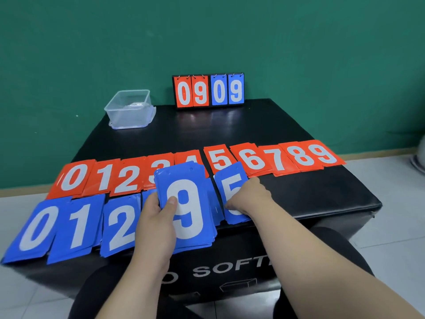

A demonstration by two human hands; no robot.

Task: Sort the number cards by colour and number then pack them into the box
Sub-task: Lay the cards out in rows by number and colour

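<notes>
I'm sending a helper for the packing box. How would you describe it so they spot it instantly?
Start at the black block. On its far left corner, left of the scoreboard, sits the clear plastic box. It alone is see-through and numberless.

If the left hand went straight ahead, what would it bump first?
Likely the red 3 card, right ahead of the left hand and its blue stack; it might pass above it.

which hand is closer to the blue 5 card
Right. The right hand holds the blue 5 card; the left hand is apart to its left, gripping the blue stack topped by 9.
</notes>
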